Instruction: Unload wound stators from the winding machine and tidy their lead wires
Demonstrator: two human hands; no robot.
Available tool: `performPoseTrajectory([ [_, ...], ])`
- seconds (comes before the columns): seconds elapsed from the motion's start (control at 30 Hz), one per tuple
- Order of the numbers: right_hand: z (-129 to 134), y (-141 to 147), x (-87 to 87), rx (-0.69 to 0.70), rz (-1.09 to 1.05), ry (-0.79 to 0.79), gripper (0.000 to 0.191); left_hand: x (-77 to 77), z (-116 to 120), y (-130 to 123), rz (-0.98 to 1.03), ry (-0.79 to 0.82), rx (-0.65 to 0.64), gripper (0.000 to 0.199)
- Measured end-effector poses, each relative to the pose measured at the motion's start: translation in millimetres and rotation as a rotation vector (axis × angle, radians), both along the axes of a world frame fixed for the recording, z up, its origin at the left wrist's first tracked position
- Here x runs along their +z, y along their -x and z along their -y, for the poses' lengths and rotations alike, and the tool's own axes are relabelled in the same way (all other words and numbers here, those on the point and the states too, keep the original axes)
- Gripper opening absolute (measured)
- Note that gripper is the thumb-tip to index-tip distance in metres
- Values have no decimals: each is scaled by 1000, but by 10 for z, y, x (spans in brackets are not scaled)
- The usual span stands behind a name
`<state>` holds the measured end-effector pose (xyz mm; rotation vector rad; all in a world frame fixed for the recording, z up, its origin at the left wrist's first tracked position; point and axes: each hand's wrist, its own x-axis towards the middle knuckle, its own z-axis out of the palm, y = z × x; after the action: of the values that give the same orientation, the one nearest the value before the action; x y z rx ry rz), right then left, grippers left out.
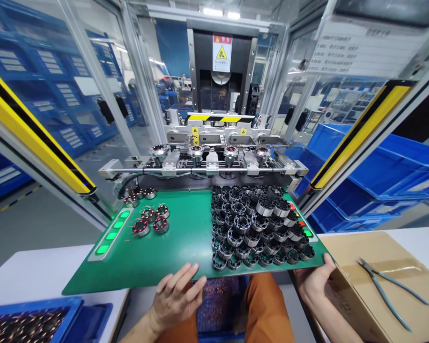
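My left hand point(180, 295) is at the front edge of the green work surface point(186, 238), fingers stretched and slightly apart, with nothing held. At the front right corner my right hand point(314, 281) grips that surface's edge, thumb on top and fingers partly hidden below. Dark unwound stator cores point(243, 223) stand close together in stacked rows on the right half. On the left lie several stators wound with copper wire point(160, 225), loose wire ends sticking out. Behind the surface, stators sit on the stations of a winding machine point(196, 151).
Green lit buttons point(111, 236) line the left side. Yellow-black posts point(39, 133) flank the machine. Pliers point(389, 286) lie on a cardboard box point(346, 247) at right. Blue crates point(389, 162) are stacked behind it. A blue bin point(71, 309) of wound parts stands front left.
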<state>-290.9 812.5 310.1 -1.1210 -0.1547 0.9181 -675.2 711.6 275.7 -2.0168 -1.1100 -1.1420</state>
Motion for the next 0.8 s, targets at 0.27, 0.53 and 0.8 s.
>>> performPoseTrajectory([
  [0.27, 7, -13, -21, 10, 15, 0, 67, -32, 5, 19, 2, 3, 1, 25],
  [0.53, 4, -7, -7, 12, -7, -3, 65, -28, 7, 12, 1, 3, 11, 27],
  [0.8, 1, -19, -53, 8, 10, -9, 67, -33, 10, 17, 6, 6, 8, 29],
])
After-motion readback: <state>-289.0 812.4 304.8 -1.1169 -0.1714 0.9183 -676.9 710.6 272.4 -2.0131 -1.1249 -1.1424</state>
